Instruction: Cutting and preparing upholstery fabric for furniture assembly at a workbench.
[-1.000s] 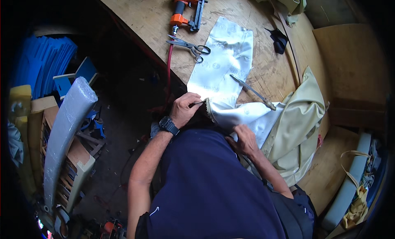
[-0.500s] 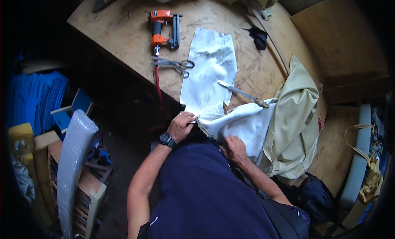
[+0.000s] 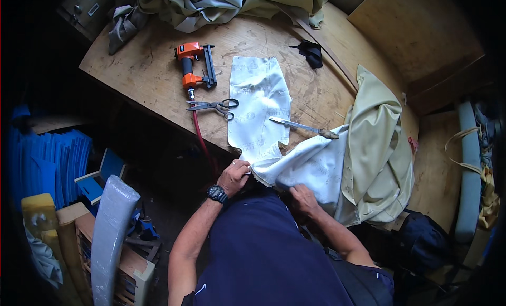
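My left hand [image 3: 233, 178], with a watch on its wrist, is closed on the near edge of a piece of upholstery fabric [image 3: 255, 105], pale printed backing facing up. The piece lies over the table edge by my body. Closed at the near edge of its folded part [image 3: 311, 161] is my right hand [image 3: 304, 200], its fingertips hidden under it. That part runs right into a beige, smooth-faced stretch [image 3: 371, 142]. A knife [image 3: 303, 127] with a pale blade and dark handle rests across the backing. Scissors [image 3: 213, 105] lie partly open at the fabric's left edge.
An orange and black staple gun [image 3: 195, 66] with a red air hose [image 3: 198, 129] lies on the wooden table [image 3: 142, 90]. Crumpled fabric [image 3: 211, 8] covers the far edge. A black scrap [image 3: 310, 53] lies beside a long strip [image 3: 327, 47]. A wrapped bolster [image 3: 113, 237] stands left.
The view has tilted up, so the table's far side shows more and its things sit lower in the picture. Both hands stay at nearly the same spots on the fabric.
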`<move>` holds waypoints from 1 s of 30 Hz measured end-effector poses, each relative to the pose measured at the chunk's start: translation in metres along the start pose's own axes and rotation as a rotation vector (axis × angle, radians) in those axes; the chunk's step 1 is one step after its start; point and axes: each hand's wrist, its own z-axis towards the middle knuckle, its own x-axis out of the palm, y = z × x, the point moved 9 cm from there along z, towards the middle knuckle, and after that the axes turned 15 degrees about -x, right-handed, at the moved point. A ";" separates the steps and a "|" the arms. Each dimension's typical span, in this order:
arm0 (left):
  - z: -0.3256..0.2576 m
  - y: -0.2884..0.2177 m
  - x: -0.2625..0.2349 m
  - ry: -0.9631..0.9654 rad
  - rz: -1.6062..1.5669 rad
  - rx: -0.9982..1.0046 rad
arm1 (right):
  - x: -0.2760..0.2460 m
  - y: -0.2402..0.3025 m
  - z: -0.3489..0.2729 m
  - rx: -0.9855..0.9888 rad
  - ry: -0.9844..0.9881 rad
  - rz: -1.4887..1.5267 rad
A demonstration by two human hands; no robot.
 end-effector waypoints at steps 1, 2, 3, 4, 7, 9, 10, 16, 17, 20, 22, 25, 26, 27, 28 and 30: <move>0.000 -0.004 0.002 0.004 0.017 0.023 | 0.020 -0.013 -0.027 0.089 0.150 -0.006; 0.000 -0.008 0.003 0.004 0.034 0.045 | 0.039 -0.023 -0.046 0.174 0.301 -0.012; 0.000 -0.006 0.002 -0.007 0.027 0.039 | 0.027 -0.015 -0.033 0.167 0.298 -0.012; 0.001 -0.006 0.002 -0.010 0.028 0.037 | -0.014 0.009 -0.003 0.136 0.163 0.027; 0.007 0.001 -0.003 -0.016 -0.026 -0.106 | -0.049 0.034 0.068 0.022 -0.050 -0.048; 0.012 -0.011 -0.011 -0.074 -0.051 0.015 | -0.049 0.022 0.104 0.053 -0.211 -0.138; 0.014 -0.014 -0.013 -0.080 -0.045 0.020 | -0.052 0.017 0.107 0.080 -0.363 -0.220; 0.020 -0.020 -0.019 -0.051 0.009 0.036 | -0.027 -0.004 0.094 0.032 -0.372 -0.081; 0.018 -0.016 -0.018 -0.054 0.009 0.009 | -0.035 0.006 0.091 0.072 -0.277 0.019; 0.013 -0.018 -0.016 -0.039 0.024 -0.014 | -0.040 0.038 0.087 -0.027 -0.307 -0.147; 0.022 -0.018 -0.016 -0.032 0.041 -0.015 | 0.002 0.016 0.093 0.019 -0.270 -0.166; 0.026 -0.020 -0.012 -0.021 0.064 0.016 | 0.012 0.000 0.115 0.142 -0.374 -0.193; 0.028 -0.020 -0.012 -0.010 0.061 0.015 | 0.012 -0.004 0.115 0.152 -0.370 -0.189; 0.029 -0.023 -0.014 -0.024 0.065 0.037 | 0.011 0.003 0.116 0.061 -0.383 -0.210; 0.027 -0.025 -0.015 -0.038 0.070 0.058 | 0.010 0.010 0.115 -0.031 -0.395 -0.230; 0.026 -0.019 -0.013 -0.032 0.079 0.070 | -0.010 0.016 0.110 -0.070 -0.407 -0.220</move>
